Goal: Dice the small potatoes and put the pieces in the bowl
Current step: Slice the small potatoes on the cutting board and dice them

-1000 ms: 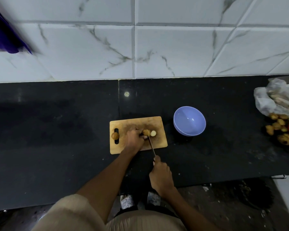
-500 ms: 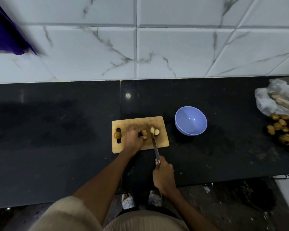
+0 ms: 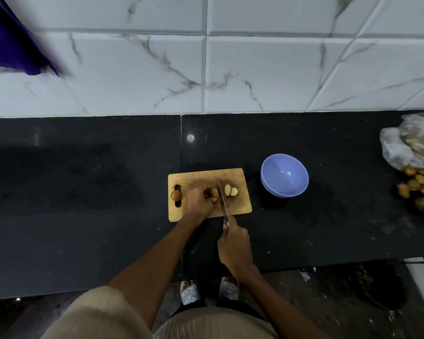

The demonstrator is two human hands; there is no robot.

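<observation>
Cutting board [image 3: 240,204]: wooden, on dark desk [image 3: 83,192], slotted handle at left.
Left hand [image 3: 198,201]: on board, fingers curled over a part-cut potato [image 3: 214,192], pinning it down.
Right hand [image 3: 234,243]: fingers wrapped round handle of knife [image 3: 222,200]; blade across board, just right of held potato.
Cut pieces [image 3: 231,190]: two pale slices, right of blade.
Whole potato [image 3: 175,195]: beside handle slot.
Bowl [image 3: 284,175]: lilac, right of board, apart from it.
Potato heap [image 3: 416,189]: far right desk edge, below plastic bag [image 3: 409,145].
</observation>
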